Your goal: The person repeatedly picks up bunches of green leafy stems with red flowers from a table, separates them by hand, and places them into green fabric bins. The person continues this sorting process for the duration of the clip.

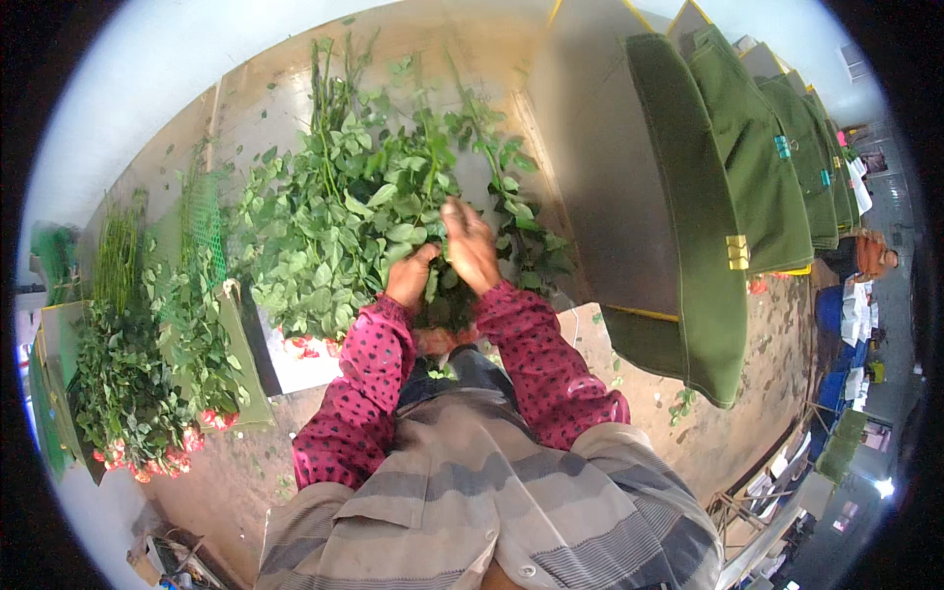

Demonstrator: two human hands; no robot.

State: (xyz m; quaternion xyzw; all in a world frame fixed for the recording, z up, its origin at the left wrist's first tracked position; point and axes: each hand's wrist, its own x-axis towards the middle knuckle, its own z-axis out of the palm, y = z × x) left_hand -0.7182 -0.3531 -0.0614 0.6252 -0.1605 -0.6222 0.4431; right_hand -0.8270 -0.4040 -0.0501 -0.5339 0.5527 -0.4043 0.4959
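Observation:
A large heap of leafy rose stems (324,214) lies on the table before me, cut ends pointing away. Some red-and-white rose heads (302,346) show at its near edge. My left hand (411,278) is closed around a leafy rose stem (431,166) near the right side of the heap. Just right of it and slightly farther out, my right hand (470,247) is curled on the same foliage, a little blurred. The flower end below my hands is mostly hidden. A few separate leafy stems (509,199) lie to the right of my right hand.
On the left, bunches of roses (125,369) rest near green netting (206,228). Upright panels with green cloth covers (693,221) and binder clips (737,252) stand on the right. Fallen leaves (682,405) litter the floor. Another person (863,254) is at far right.

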